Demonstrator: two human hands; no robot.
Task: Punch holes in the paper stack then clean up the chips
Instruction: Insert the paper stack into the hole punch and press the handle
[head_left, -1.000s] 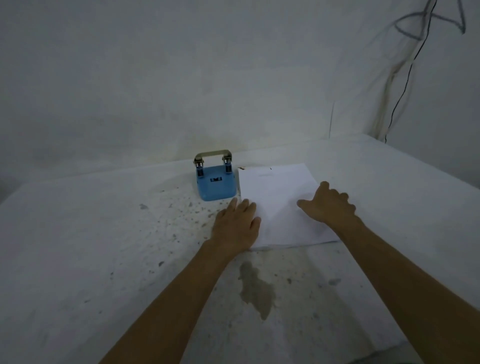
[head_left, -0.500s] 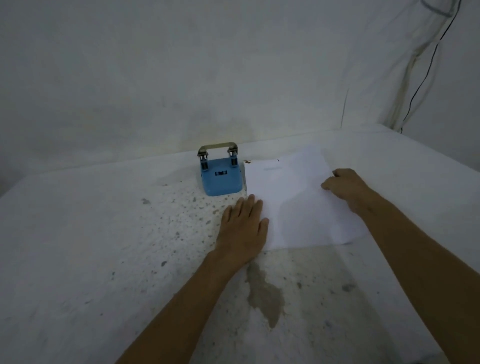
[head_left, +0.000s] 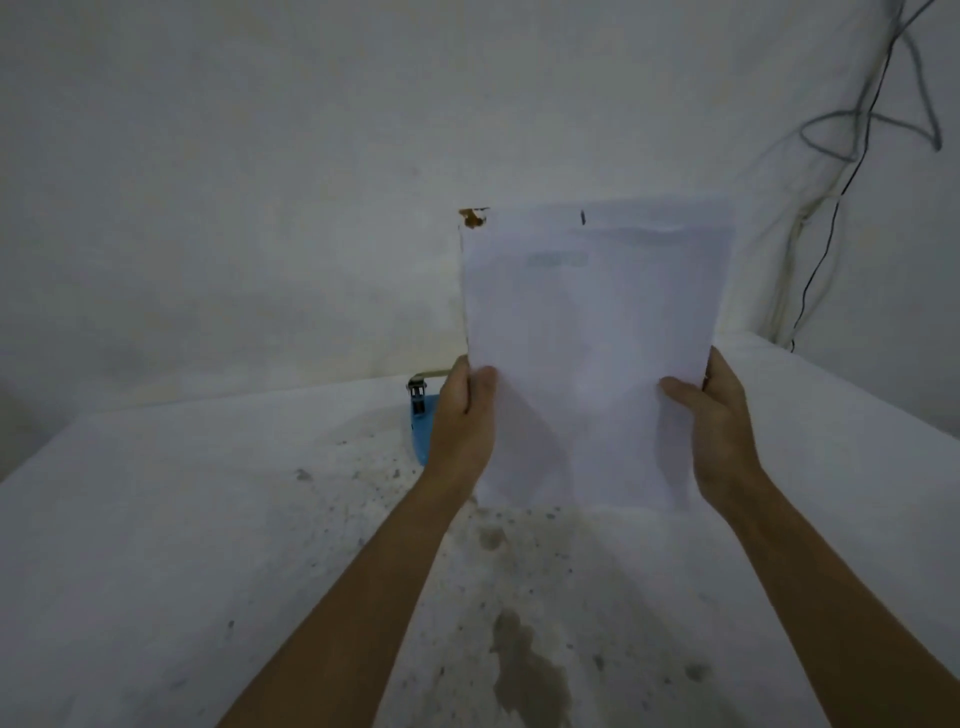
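White paper stack (head_left: 592, 353) is held upright off the counter (head_left: 156, 519), approx. centre of view, face toward the camera, w/ both hands on its lower side edges. Left hand (head_left: 462, 415) grips the stack's 9 o'clock edge: thumb on the front, fingers wrapped behind. Right hand (head_left: 711, 421) grips the 3 o'clock edge the same way, thumb across the front. Both hands closed on the sheets. The stack's bottom edge hangs just above the counter; can't tell if it touches.

Stack's top corner at 11 o'clock carries a brown-orange stain (head_left: 471, 218), slightly ragged. Small dark mark (head_left: 583, 217) near the top edge, approx. 12 o'clock. Faint grey print shows in the upper part, too blurred to read.

Blue hole punch (head_left: 418, 421) sits on the counter at 9 o'clock of the left hand, mostly hidden behind it; only its left side and part of the metal handle (head_left: 422, 378) show.

Counter is pale stone w/ dark speckles (head_left: 363, 488) scattered at 7 o'clock of the punch, and a brownish wet-looking patch (head_left: 524, 670) at 6 o'clock of the stack, between the forearms. Whether the speckles are chips or part of the stone, can't tell.

Cables (head_left: 852, 135) run down the wall at 2 o'clock of the stack.
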